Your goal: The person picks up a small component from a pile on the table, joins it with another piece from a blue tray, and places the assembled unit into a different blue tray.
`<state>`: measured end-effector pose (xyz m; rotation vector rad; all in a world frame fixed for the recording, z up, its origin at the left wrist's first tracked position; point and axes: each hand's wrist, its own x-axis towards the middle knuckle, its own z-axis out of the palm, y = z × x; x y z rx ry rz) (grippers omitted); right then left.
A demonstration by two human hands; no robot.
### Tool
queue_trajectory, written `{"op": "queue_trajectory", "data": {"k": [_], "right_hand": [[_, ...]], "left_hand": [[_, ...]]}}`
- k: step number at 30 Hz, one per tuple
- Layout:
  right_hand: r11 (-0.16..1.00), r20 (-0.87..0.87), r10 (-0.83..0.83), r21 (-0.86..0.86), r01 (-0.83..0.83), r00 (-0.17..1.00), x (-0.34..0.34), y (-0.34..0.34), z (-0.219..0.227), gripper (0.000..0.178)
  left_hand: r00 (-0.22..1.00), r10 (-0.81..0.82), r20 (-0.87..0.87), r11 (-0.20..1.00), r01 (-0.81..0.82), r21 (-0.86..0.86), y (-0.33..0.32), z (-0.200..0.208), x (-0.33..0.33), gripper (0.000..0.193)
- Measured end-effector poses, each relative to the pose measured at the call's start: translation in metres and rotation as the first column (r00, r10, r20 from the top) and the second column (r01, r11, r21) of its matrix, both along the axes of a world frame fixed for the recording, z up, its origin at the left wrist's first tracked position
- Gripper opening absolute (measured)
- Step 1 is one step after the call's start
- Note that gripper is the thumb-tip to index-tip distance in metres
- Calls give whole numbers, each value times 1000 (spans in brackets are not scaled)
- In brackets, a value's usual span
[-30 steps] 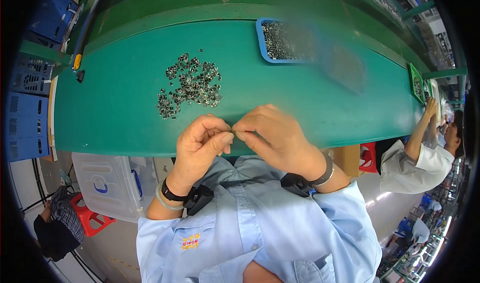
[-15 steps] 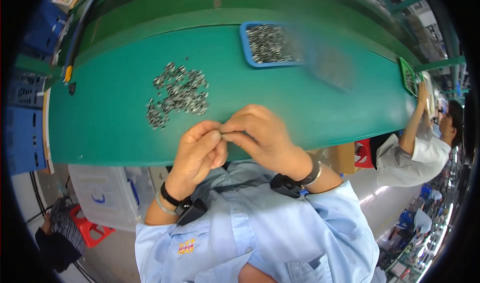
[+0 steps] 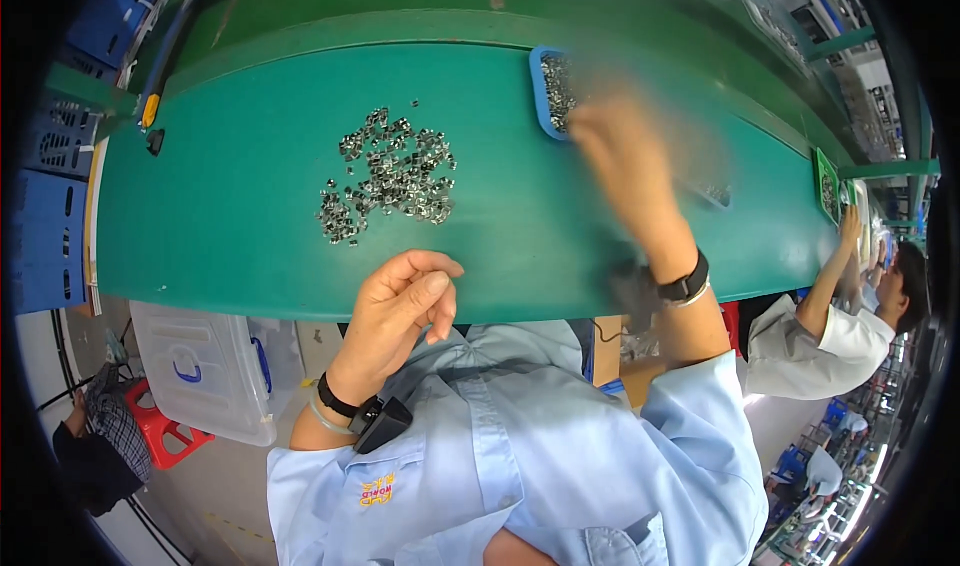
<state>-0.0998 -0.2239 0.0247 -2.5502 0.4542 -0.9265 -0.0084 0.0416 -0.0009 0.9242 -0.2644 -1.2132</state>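
Note:
My left hand [image 3: 405,299] rests above the near edge of the green tabletop [image 3: 230,186], fingers curled and thumb pressed toward them. Whether a small part sits in that grip is too fine to make out. Over the blue tray [image 3: 541,96] at the far right reaches my right hand [image 3: 632,161], its fingers smeared by motion. Small shiny metal parts [image 3: 560,86] fill the tray, partly covered by that hand and a blurred patch. A loose pile of small metal pieces [image 3: 400,181] lies beyond my left hand.
A yellow-tipped tool [image 3: 150,111] and a small dark object [image 3: 155,143] are at the far left. Blue crates [image 3: 45,236] stand beside the table, a clear lidded box [image 3: 200,371] below it. Rightward, a co-worker [image 3: 835,336] reaches near a green tray [image 3: 827,188].
My hands were together, fingertips meeting at a tiny piece. My right hand has moved away, far and right, to the blue tray; my left hand has stayed nearly in place. The view has shifted slightly.

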Motion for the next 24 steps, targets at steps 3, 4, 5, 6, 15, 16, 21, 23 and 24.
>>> {"op": "queue_trajectory", "data": {"k": [3, 4, 5, 6, 15, 16, 21, 23, 24], "right_hand": [[948, -125, 297, 161, -276, 947, 8, 42, -13, 16], [936, -181, 345, 142, -323, 921, 14, 56, -16, 15], [921, -237, 389, 125, -369, 890, 19, 65, -19, 15], [920, -238, 392, 125, -372, 889, 23, 70, -22, 15], [927, -162, 370, 126, -353, 915, 14, 79, -12, 19], [926, -127, 371, 128, -355, 920, 8, 82, -5, 21], [924, -81, 371, 127, -360, 925, -10, 90, 6, 25], [922, -65, 367, 157, -353, 928, -14, 89, 4, 25], [918, -52, 366, 187, -351, 929, -16, 88, 2, 25]], "left_hand": [[1000, 0, -7, 1000, 0, -8, 9, -1, 5, 16], [1000, 2, -17, 1000, -2, -13, 10, -1, 6, 16], [1000, 2, -27, 1000, -3, -18, 10, -2, 7, 16], [999, 8, -34, 1000, -9, -21, 11, -2, 8, 16], [998, 55, -12, 996, -54, 69, -2, 5, 7, 19], [998, 62, 6, 995, -63, 78, -7, 8, 5, 20], [997, 48, 59, 995, -53, 90, -27, 12, -3, 22], [997, 34, 69, 995, -40, 89, -30, 11, -6, 22], [999, 18, 45, 997, -21, 75, -30, 10, -6, 22]]}}
